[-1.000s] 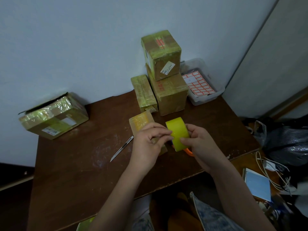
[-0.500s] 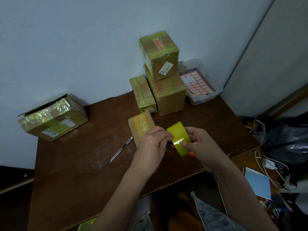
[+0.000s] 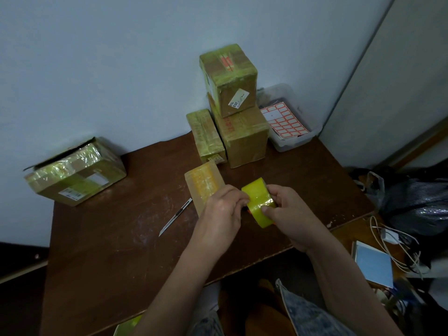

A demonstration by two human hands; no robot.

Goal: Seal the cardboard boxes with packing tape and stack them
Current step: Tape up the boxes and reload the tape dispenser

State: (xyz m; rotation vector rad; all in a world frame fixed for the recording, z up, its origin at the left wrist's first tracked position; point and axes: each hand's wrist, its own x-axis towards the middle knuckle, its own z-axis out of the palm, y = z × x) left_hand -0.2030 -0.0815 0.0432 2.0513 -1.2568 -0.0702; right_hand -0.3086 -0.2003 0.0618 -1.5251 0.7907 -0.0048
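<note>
Now both hands grip the tape roll (image 3: pixel 259 201): right hand (image 3: pixel 288 214) holds, left hand (image 3: pixel 221 209) fingers pick its end, likely next pulling tape across the small box (image 3: pixel 203 184).

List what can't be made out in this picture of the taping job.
- Small box, head view: its near end is hidden behind the left hand.
- Tape roll: its loose end, if any, is covered by both hands' fingers; the right hand hides the roll's core.
- Orange thing under the roll: only a sliver shows.
- Label on the top stacked box: small print too small to read.
- Yellow-green item at the bottom edge: cut off.
</note>
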